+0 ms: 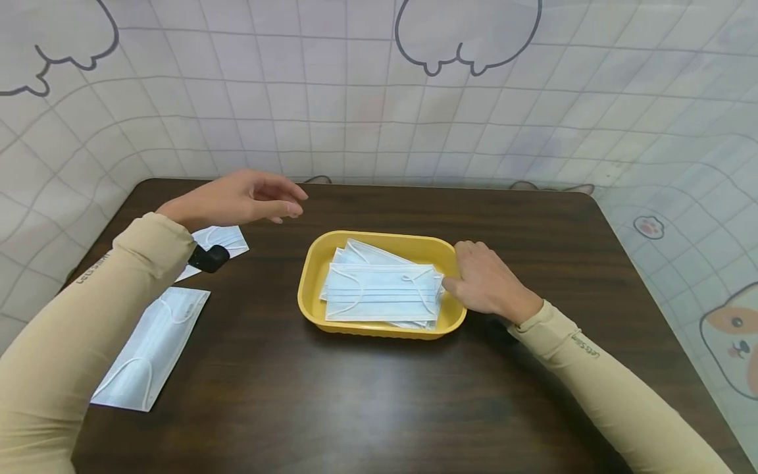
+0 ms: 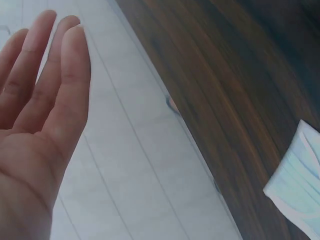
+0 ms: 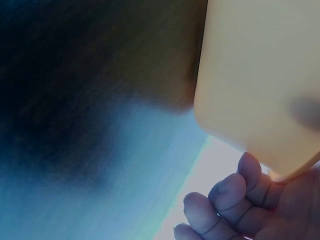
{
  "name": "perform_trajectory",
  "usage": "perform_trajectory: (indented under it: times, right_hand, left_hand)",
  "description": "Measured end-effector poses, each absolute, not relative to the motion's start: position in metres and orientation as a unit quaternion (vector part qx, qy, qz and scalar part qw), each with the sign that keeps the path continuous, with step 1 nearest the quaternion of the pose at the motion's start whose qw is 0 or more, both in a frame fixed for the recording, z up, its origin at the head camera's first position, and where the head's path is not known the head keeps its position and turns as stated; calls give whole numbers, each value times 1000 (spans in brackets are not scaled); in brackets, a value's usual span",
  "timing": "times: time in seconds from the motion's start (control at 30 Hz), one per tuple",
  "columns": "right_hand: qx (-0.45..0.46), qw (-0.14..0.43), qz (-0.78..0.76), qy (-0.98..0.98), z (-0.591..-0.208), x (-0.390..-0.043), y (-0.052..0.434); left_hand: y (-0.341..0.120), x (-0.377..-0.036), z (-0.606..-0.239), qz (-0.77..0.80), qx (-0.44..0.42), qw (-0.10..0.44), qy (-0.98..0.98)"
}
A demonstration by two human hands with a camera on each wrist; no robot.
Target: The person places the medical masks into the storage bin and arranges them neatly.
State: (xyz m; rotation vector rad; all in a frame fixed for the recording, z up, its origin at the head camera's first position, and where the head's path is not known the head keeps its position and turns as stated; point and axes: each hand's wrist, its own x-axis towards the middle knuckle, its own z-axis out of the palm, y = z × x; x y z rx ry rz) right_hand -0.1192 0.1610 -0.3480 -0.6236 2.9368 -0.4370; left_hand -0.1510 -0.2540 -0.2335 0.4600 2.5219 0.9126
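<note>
**Steadying the tray while the free hand hangs over the loose masks**

Spreading across most of the view is the dark wooden desk, backed by a tiled white wall covering. Sitting near its middle is the yellow tray, carrying a small stack of pale blue face masks lying flat, ear loops on top.

The right hand is gripping the tray's right rim, fingers curling under the edge, thumb apparently inside near the stack. The left hand is hovering above the desk's far left, fingers straight, close together, holding nothing.

Lying on the desk to the left, well apart from the tray, are two loose masks: the near mask and the far mask, partly hidden by the left forearm.

Judgement: keeping the rim grip firm should be stopping the tray sliding. Pinching a loose mask by its edge, not a loop, and laying it square on the stack looks cleanest.
</note>
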Motion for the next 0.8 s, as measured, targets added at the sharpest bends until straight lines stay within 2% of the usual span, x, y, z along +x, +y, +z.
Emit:
perform_trajectory:
  times: [0.4,0.8]
  right_hand:
    - [-198,58,-150,967,-349,-116,175]
    - [-194,51,-153,968,-353,-114,180]
  left_hand:
    - [-310,-146,-244,309,104,141,935]
    - [-371,-149,-274,300,65,113,945]
